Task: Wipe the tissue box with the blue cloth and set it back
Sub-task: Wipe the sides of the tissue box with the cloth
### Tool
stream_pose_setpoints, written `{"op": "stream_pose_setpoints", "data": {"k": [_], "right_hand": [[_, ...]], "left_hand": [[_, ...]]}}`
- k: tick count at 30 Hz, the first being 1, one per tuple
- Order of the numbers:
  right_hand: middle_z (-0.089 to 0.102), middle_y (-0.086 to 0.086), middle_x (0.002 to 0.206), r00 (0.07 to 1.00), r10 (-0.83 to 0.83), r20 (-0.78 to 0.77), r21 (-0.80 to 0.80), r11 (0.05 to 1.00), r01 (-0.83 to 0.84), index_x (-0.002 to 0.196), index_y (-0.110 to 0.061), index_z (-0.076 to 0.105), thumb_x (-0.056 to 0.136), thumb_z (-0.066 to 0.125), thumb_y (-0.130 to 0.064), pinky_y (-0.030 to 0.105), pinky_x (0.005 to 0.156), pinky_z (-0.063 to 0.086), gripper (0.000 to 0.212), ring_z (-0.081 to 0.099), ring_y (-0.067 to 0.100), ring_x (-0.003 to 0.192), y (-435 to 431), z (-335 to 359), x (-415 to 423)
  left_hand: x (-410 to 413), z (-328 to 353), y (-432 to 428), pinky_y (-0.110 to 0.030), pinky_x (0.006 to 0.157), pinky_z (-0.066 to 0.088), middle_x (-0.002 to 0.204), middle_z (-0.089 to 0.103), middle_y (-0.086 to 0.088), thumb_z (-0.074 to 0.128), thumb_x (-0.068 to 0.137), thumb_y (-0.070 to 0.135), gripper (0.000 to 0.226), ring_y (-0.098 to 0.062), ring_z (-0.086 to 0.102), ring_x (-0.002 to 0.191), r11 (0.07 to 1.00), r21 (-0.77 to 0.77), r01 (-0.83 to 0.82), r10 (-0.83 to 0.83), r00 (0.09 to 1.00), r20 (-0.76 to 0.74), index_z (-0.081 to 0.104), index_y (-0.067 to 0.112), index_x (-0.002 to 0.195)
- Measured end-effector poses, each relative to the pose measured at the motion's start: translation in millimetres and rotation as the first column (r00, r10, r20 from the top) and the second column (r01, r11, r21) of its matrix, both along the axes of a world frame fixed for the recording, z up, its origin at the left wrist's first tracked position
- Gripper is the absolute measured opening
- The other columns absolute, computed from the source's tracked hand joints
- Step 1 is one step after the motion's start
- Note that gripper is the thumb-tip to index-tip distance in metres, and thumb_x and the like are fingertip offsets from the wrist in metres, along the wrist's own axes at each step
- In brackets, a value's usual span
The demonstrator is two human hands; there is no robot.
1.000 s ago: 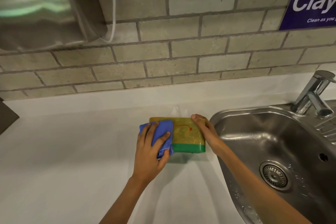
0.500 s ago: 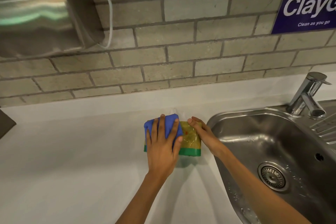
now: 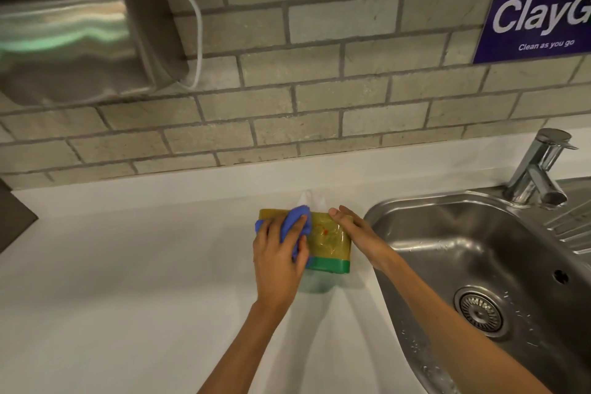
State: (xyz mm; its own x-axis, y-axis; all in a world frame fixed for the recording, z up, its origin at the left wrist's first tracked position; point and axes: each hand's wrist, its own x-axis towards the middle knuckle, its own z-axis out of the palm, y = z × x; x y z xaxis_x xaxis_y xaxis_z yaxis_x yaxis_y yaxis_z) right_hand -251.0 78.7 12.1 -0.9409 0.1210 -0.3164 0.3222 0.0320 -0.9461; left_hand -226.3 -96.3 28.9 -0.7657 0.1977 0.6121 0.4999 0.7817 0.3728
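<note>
While the right hand (image 3: 358, 237) lies flat against the tissue box (image 3: 326, 241), steadying it, the left hand (image 3: 278, 261), clutching the bunched blue cloth (image 3: 295, 222), should press firmly and wipe every side.

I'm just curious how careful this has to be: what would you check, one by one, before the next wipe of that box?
1. Blue cloth under the left hand: ok.
2. Right hand steadying the tissue box: ok.
3. Box on the counter, clear of the sink: ok.
4. Tissue sticking out the top, away from the cloth: ok.
5. Box surface clean: cannot tell.
</note>
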Motion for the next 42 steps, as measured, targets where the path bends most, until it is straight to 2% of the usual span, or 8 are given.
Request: {"op": "stream_pose_setpoints", "data": {"k": [7, 11, 16, 23, 28, 35, 39, 42], "right_hand": [[0.034, 0.001, 0.152, 1.0, 0.02, 0.004, -0.032, 0.999, -0.02, 0.149, -0.031, 0.017, 0.079, 0.052, -0.062, 0.024, 0.096, 0.028, 0.084, 0.036, 0.018, 0.137, 1.0, 0.9, 1.8], [0.036, 0.001, 0.151, 1.0, 0.003, 0.008, -0.045, 0.999, -0.003, 0.149, -0.032, 0.017, 0.077, 0.053, -0.064, 0.025, 0.098, 0.029, 0.086, 0.039, 0.018, 0.135, 2.2, 0.8, 1.0], [0.035, 0.004, 0.151, 0.999, -0.018, 0.03, -0.037, 0.999, 0.019, 0.149, -0.028, 0.019, 0.074, 0.057, -0.065, 0.032, 0.106, 0.032, 0.092, 0.038, 0.022, 0.135, 3.2, -1.5, -1.8], [0.043, 0.008, 0.145, 0.997, -0.064, 0.044, -0.046, 0.997, 0.066, 0.148, -0.018, 0.02, 0.074, 0.06, -0.061, 0.028, 0.092, 0.036, 0.095, 0.047, 0.023, 0.125, 6.4, 0.8, -5.3], [0.043, 0.008, 0.144, 0.996, -0.065, 0.054, -0.032, 0.997, 0.066, 0.148, -0.018, 0.02, 0.07, 0.064, -0.062, 0.035, 0.103, 0.036, 0.1, 0.046, 0.025, 0.128, 4.5, 0.1, -6.4], [0.044, 0.009, 0.143, 0.995, -0.071, 0.072, -0.062, 0.995, 0.076, 0.148, -0.017, 0.017, 0.068, 0.066, -0.062, 0.037, 0.108, 0.034, 0.105, 0.046, 0.026, 0.128, 11.9, 1.3, -7.9], [0.044, 0.009, 0.143, 0.994, -0.082, 0.068, -0.058, 0.995, 0.086, 0.147, -0.017, 0.02, 0.064, 0.069, -0.062, 0.038, 0.107, 0.036, 0.107, 0.047, 0.026, 0.127, 9.1, 1.7, -8.3], [0.044, 0.009, 0.143, 0.993, -0.092, 0.073, -0.062, 0.993, 0.096, 0.147, -0.017, 0.02, 0.061, 0.069, -0.065, 0.038, 0.109, 0.037, 0.11, 0.046, 0.026, 0.127, 7.6, 1.8, -9.2]], "left_hand": [[3.4, -1.7, 24.7, -0.064, 0.092, 0.042, 0.128, 0.061, -0.016, 0.016, 0.096, 0.044, 0.058, -0.039, 0.057, 0.118, 0.952, -0.304, -0.044, 0.067, 0.996, 0.067, 0.06, 0.021, 0.126], [0.3, -20.4, 1.8, -0.058, 0.086, 0.052, 0.114, 0.067, -0.02, 0.046, 0.084, 0.029, 0.04, -0.036, 0.055, 0.111, 0.981, -0.189, 0.038, -0.058, 0.993, -0.104, 0.055, 0.022, 0.123], [-4.6, -2.1, 13.5, -0.054, 0.088, 0.049, 0.112, 0.064, -0.024, 0.051, 0.084, 0.022, 0.039, -0.043, 0.06, 0.104, 0.981, 0.02, -0.191, 0.188, 0.978, 0.091, 0.065, 0.011, 0.118], [11.5, -23.1, 12.8, -0.053, 0.091, 0.051, 0.118, 0.066, -0.016, 0.045, 0.084, 0.033, 0.045, -0.029, 0.05, 0.114, 0.989, -0.138, 0.045, -0.056, 0.996, -0.073, 0.055, 0.021, 0.126], [2.9, -7.3, 22.7, -0.057, 0.09, 0.05, 0.116, 0.065, -0.021, 0.039, 0.084, 0.032, 0.048, -0.042, 0.06, 0.108, 0.98, -0.022, -0.197, 0.198, 0.975, 0.099, 0.063, 0.012, 0.121], [11.3, -32.7, 8.9, -0.049, 0.093, 0.049, 0.121, 0.065, -0.014, 0.049, 0.082, 0.032, 0.044, -0.026, 0.045, 0.117, 0.972, -0.169, 0.161, -0.182, 0.977, -0.114, 0.055, 0.023, 0.124], [0.7, -22.9, 5.1, -0.052, 0.092, 0.049, 0.117, 0.066, -0.018, 0.045, 0.082, 0.029, 0.044, -0.031, 0.051, 0.114, 0.999, 0.006, -0.044, 0.044, 0.998, -0.04, 0.065, 0.014, 0.118], [6.1, -14.4, 31.2, -0.057, 0.089, 0.051, 0.115, 0.067, -0.019, 0.045, 0.081, 0.03, 0.046, -0.04, 0.061, 0.107, 0.996, -0.056, -0.073, 0.072, 0.997, -0.016, 0.067, 0.011, 0.117]]}}
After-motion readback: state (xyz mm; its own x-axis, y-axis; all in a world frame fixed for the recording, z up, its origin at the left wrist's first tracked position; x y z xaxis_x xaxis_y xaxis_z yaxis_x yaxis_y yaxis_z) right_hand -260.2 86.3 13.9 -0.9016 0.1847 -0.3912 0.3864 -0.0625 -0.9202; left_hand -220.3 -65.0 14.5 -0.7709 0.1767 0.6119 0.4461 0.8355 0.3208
